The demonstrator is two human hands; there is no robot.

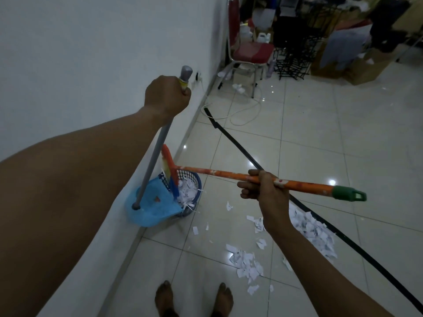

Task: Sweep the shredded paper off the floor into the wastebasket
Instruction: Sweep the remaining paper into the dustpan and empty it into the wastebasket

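My left hand (168, 94) grips the top of the grey dustpan handle (153, 154). The light blue dustpan (152, 208) is tipped against a dark blue mesh wastebasket (193, 179) by the wall, which holds shredded paper (188, 192). My right hand (263, 186) holds the orange broom stick (229, 174), which lies nearly level. The broom head (170, 167) with coloured bristles sits over the dustpan and the basket's rim. More shredded paper (313, 229) lies in a heap on the tiles to the right, and a smaller heap (246, 261) lies nearer my feet.
A white wall (91, 53) runs along the left. Black tape (242, 149) crosses the tiled floor diagonally. A white cable (247, 112) loops near a red chair (250, 51). Black racks, boxes and clothes crowd the far right corner. My bare feet (194, 298) stand at the bottom.
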